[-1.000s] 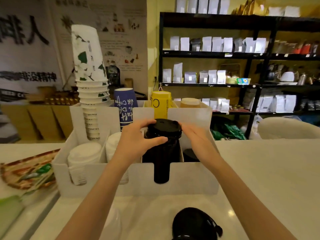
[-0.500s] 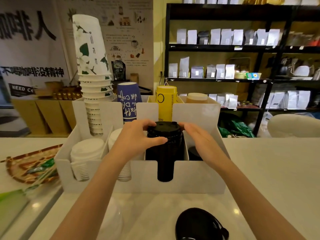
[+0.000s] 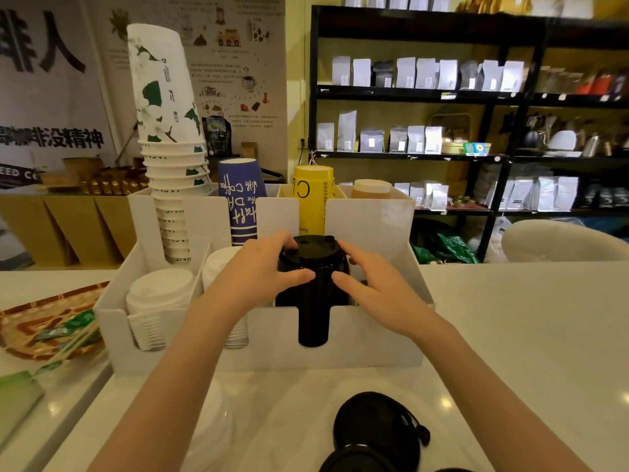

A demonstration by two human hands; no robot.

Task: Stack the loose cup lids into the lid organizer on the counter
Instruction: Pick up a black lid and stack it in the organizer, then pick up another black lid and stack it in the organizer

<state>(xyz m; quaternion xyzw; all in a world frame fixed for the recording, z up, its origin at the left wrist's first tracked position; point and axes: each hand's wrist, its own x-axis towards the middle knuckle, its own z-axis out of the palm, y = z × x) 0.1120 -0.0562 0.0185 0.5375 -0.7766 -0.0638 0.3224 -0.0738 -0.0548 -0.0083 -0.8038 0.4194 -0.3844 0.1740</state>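
My left hand (image 3: 262,270) and my right hand (image 3: 371,284) both grasp the stack of black lids (image 3: 313,287), one on each side, thumbs on the near face and fingers curled over the top rim. The stack stands upright in the third front compartment of the white lid organizer (image 3: 374,338), its lower part showing through the slot in the front wall. To the left, two stacks of white lids (image 3: 158,301) fill the first two front compartments. Behind them, paper cups stand upside down in the rear compartments: a tall white-and-green stack (image 3: 170,141), a blue cup (image 3: 241,199) and a yellow cup (image 3: 313,199). More loose black lids (image 3: 377,430) lie on the white table (image 3: 510,335) near me, well apart from the organizer.
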